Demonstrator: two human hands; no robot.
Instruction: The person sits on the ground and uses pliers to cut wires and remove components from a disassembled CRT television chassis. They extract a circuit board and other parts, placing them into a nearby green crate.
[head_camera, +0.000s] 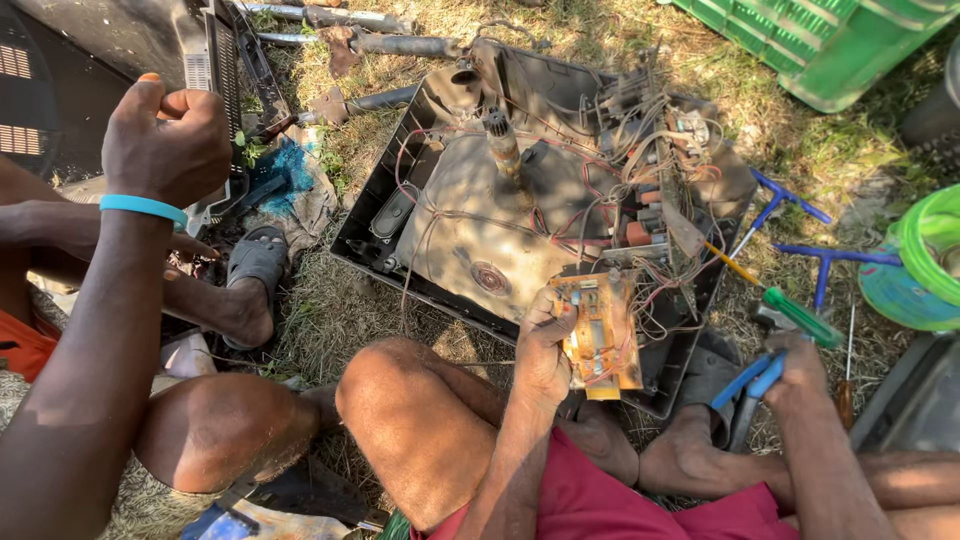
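The left hand (545, 345), in the lower middle of the frame, was closed on the edge of a yellow circuit board (600, 330), which was held over the lower right corner of an opened dark casing (450, 215) full of wires. The right hand (800, 365), at the lower right, was wrapped around blue-handled pliers (750, 385). A green-handled screwdriver (790, 312) was seen just above it. At the upper left, another person's fist (165, 135) with a blue wristband (143, 207) was raised.
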